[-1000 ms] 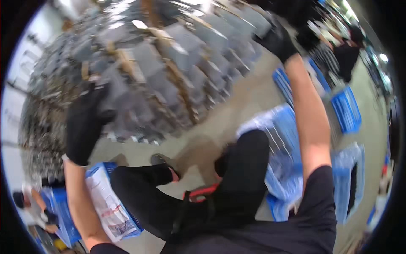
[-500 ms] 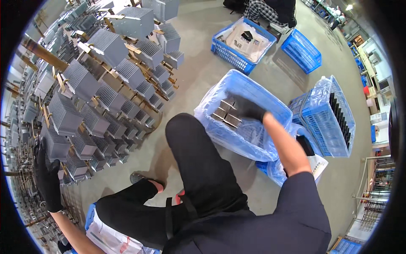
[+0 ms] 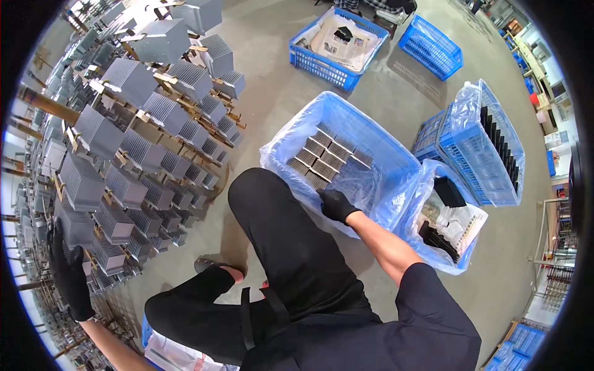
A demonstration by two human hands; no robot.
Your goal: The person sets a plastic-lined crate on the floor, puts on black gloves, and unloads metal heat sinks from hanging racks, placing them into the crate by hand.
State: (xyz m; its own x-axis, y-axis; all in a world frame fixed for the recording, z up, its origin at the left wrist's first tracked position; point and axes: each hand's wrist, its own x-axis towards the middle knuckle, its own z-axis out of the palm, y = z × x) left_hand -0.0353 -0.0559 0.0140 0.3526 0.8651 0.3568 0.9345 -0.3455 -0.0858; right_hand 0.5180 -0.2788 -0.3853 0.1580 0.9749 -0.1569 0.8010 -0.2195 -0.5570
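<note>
My left hand [image 3: 69, 275], in a black glove, reaches up at the far left beside the rack of hanging grey finned heat sinks [image 3: 80, 179]. Its fingers are stretched and the thumb stands apart; they lie against or just in front of the nearest blocks. My right hand [image 3: 337, 205], also black-gloved, is closed at the near edge of a blue crate [image 3: 396, 145] lined with clear plastic, seemingly gripping that edge. Its fingertips are partly hidden. Inside the crate, several finned heat sinks [image 3: 318, 154] stand in rows toward the left, and crumpled plastic film [image 3: 362, 185] lies beside them.
Right of the lined crate stand a smaller lined crate [image 3: 455, 263] with black parts and paper, and a tall blue crate [image 3: 479, 161] with upright black plates. Farther off are a paper-lined crate [image 3: 337, 77] and another blue crate [image 3: 433, 52]. A person sits at the back.
My right hand has drawn back from over the heat sinks inside the crate to its near edge, uncovering the rows. My left hand stays by the rack. The whole view has shifted slightly.
</note>
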